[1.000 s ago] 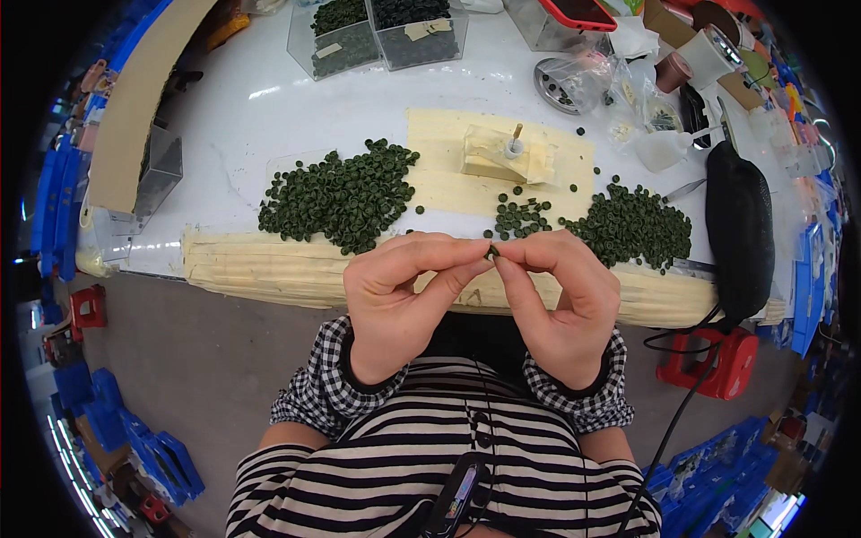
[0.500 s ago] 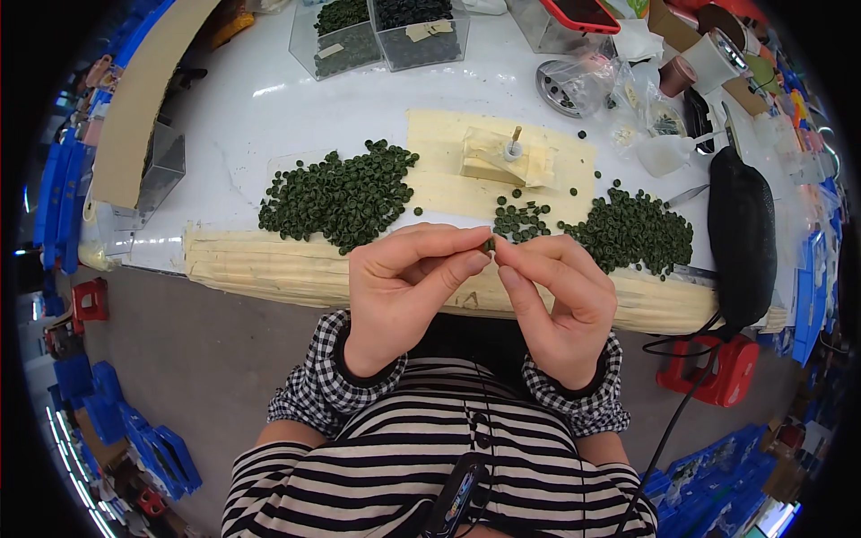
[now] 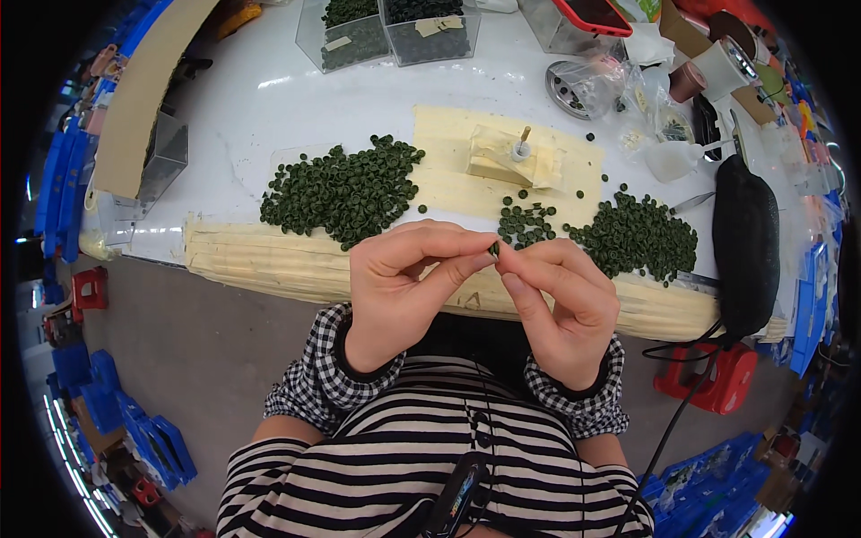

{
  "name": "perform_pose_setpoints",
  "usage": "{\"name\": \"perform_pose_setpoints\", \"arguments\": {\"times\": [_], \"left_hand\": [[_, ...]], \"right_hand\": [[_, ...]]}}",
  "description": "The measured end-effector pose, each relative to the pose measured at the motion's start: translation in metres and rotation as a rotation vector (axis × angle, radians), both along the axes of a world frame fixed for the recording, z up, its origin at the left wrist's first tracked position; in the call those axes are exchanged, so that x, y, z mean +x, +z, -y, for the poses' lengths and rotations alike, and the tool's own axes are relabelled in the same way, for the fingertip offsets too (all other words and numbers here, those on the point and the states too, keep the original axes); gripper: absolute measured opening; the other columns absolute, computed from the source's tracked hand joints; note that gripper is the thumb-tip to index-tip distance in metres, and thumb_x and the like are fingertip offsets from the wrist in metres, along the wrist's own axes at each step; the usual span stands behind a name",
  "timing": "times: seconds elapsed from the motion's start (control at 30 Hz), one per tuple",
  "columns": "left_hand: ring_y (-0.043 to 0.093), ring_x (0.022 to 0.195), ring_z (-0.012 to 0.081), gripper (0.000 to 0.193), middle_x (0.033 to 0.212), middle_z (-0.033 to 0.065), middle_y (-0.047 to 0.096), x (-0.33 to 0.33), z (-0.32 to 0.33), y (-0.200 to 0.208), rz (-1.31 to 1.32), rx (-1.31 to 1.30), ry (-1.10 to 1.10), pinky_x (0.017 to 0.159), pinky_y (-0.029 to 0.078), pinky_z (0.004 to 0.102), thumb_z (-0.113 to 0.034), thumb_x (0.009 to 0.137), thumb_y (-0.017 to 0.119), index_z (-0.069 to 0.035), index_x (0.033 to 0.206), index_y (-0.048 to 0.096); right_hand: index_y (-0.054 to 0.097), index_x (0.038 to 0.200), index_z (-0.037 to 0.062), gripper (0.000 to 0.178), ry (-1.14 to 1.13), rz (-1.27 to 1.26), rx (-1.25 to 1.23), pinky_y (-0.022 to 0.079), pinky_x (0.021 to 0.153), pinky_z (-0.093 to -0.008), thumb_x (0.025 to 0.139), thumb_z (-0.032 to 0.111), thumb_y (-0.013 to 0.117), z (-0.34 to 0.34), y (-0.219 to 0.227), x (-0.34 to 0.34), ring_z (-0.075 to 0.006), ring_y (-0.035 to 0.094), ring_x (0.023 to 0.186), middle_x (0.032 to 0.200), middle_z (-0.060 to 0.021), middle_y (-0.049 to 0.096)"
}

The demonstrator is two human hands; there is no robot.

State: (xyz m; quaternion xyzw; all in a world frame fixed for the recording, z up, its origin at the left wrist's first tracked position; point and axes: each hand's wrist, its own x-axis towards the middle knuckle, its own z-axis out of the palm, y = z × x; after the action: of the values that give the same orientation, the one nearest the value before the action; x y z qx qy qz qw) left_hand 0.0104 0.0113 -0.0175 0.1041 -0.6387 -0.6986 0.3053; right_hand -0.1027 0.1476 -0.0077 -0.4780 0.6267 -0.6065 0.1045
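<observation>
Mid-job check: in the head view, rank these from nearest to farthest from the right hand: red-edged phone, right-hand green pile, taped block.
From the right hand:
1. Right-hand green pile: just beyond it, to the right.
2. Taped block: ahead, slightly left.
3. Red-edged phone: far ahead, near the top edge.

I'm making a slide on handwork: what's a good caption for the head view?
Left hand and right hand meet at a small dark piece, heaped green discs beyond.

Your fisheye camera, worn on your head, looks down from near above at your left grip (image 3: 386,300) and right grip (image 3: 578,314), with the table (image 3: 242,117) beyond.
</observation>
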Motion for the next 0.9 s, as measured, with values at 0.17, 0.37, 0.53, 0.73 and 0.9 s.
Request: {"name": "perform_pose_setpoints", "arguments": {"times": [0.17, 0.37, 0.53, 0.73, 0.9], "left_hand": [[0.068, 0.089, 0.0158, 0.018, 0.097, 0.0134, 0.071, 0.0, -0.001, -0.002, 0.008, 0.132, -0.033, 0.078, 0.055, 0.0243, 0.01, 0.084, 0.066, 0.004, 0.1, 0.071], [0.068, 0.091, 0.0158, 0.018, 0.099, 0.0136, 0.07, -0.001, -0.003, -0.001, 0.001, 0.208, -0.024, 0.08, 0.056, 0.024, 0.009, 0.085, 0.066, 0.005, 0.103, 0.069], [0.068, 0.091, 0.016, 0.018, 0.099, 0.0137, 0.07, 0.0, -0.002, 0.002, 0.017, 0.215, -0.027, 0.079, 0.055, 0.0239, 0.009, 0.085, 0.066, 0.005, 0.102, 0.069], [0.068, 0.09, 0.0171, 0.019, 0.098, 0.014, 0.07, 0.0, 0.001, -0.003, -0.008, 0.098, -0.013, 0.079, 0.055, 0.0251, 0.011, 0.083, 0.066, 0.005, 0.101, 0.07], [0.068, 0.089, 0.0176, 0.02, 0.097, 0.0139, 0.07, -0.001, 0.0, -0.004, -0.025, 0.054, -0.006, 0.079, 0.055, 0.026, 0.011, 0.083, 0.066, 0.004, 0.101, 0.071]], "right_hand": [[0.071, 0.109, 0.0002, 0.031, -0.02, -0.094, 0.013, 0.047, 0.059, -0.0236, 0.08, -0.009, 0.069, 0.0, 0.003, 0.0, -0.0144, 0.059, 0.07, 0.087, -0.009, 0.065], [0.071, 0.11, 0.0004, 0.032, -0.042, -0.056, -0.026, 0.047, 0.059, -0.024, 0.08, -0.009, 0.069, 0.003, -0.001, -0.001, -0.0145, 0.059, 0.069, 0.087, -0.0093, 0.065], [0.07, 0.112, 0.0007, 0.033, -0.025, -0.049, -0.023, 0.047, 0.06, -0.0242, 0.08, -0.009, 0.068, 0.004, -0.001, 0.0, -0.0148, 0.058, 0.071, 0.088, -0.0092, 0.064], [0.07, 0.114, 0.0008, 0.033, 0.013, -0.04, -0.014, 0.046, 0.061, -0.0235, 0.082, -0.008, 0.068, 0.003, -0.004, -0.001, -0.0144, 0.057, 0.072, 0.089, -0.0084, 0.064], [0.069, 0.114, 0.0007, 0.033, 0.015, -0.002, -0.015, 0.046, 0.061, -0.0231, 0.082, -0.008, 0.067, 0.002, -0.006, 0.001, -0.014, 0.057, 0.072, 0.089, -0.0083, 0.064]]}}
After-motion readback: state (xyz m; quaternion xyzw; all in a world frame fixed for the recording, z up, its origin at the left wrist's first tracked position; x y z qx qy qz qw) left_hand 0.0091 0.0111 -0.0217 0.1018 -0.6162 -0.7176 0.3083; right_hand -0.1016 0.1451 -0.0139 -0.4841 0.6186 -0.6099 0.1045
